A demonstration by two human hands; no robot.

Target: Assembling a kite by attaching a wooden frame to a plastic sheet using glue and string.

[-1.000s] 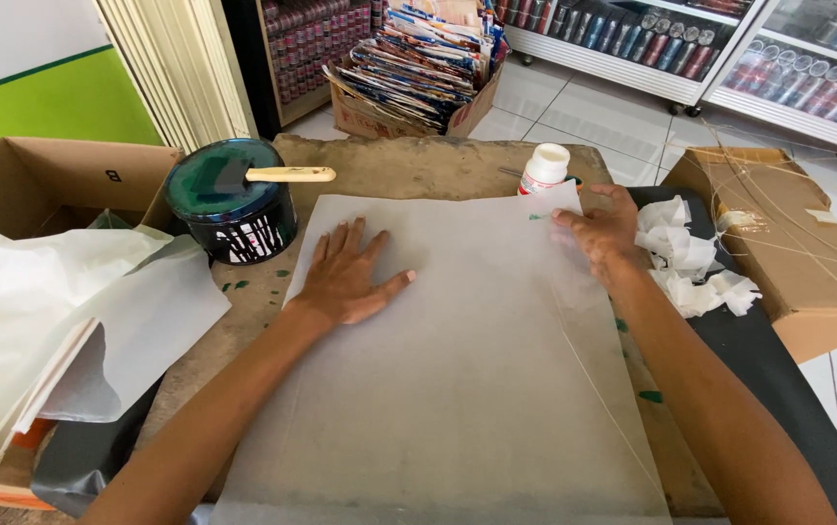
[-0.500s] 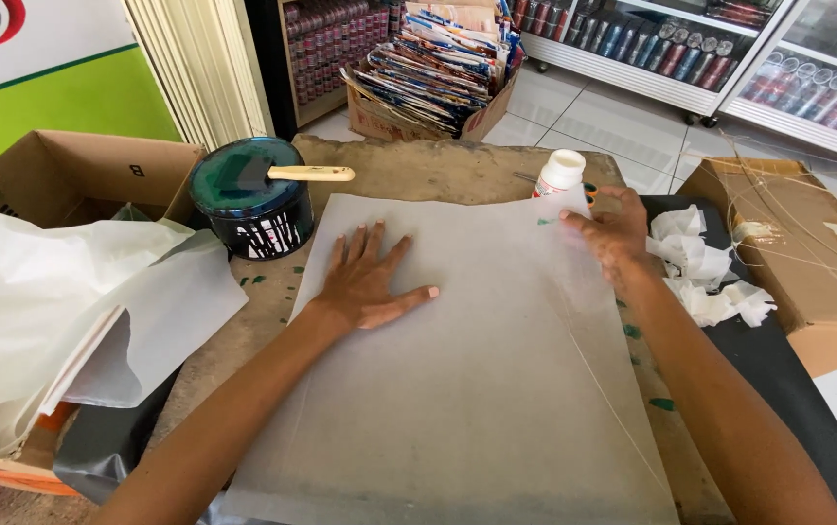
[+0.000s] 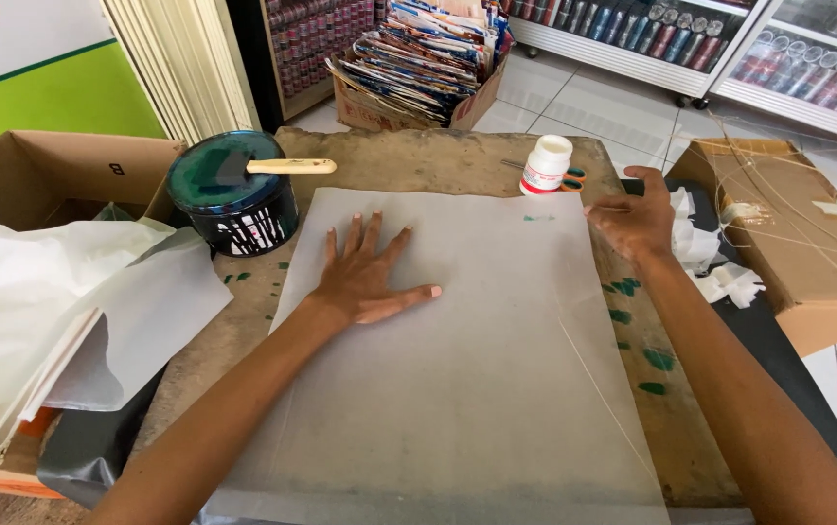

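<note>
The left hand (image 3: 365,277) lies flat with fingers spread on the big sheet of thin whitish paper (image 3: 457,389), pinning it so it cannot slide on the worn desk (image 3: 428,160). The right hand (image 3: 637,219) sits at the sheet's far right corner, fingers curled narrow and pinching the edge there, as far as I can tell, probably to keep that side taut. The sheet covers most of the desk. A black paint tin (image 3: 233,199) with a wooden-handled brush (image 3: 277,167) laid across it stands just off the paper's left corner, and a small white bottle (image 3: 545,165) stands beyond its far edge, both within reach yet clear of the sheet.
</note>
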